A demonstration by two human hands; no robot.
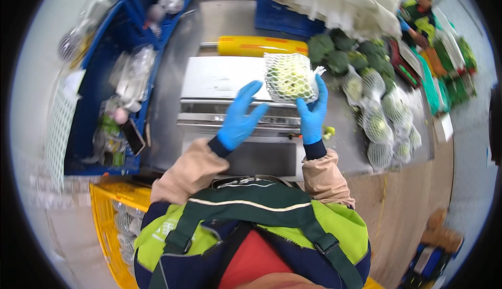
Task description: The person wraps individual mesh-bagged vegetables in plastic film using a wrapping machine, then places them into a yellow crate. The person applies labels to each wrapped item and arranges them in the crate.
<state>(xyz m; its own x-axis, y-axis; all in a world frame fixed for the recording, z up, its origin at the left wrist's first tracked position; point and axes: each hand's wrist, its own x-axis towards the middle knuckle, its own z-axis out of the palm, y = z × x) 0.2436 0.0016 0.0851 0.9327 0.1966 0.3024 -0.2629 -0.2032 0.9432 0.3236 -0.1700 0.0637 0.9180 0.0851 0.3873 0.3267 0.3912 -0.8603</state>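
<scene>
both gloved hands work over the wrapping machine [225, 80]: right hand [312, 112] grips one netted broccoli [289, 76], left hand [239, 117] spread open, netted heads [384, 127] piled beside bare ones [340, 54] still waiting.

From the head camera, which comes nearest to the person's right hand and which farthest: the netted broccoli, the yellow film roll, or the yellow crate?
From the right hand:
1. Netted broccoli: held in that hand, just above it.
2. Yellow film roll: farther up the wrapping machine, towards the left.
3. Yellow crate: farthest, down at the lower left beside the person.
</scene>
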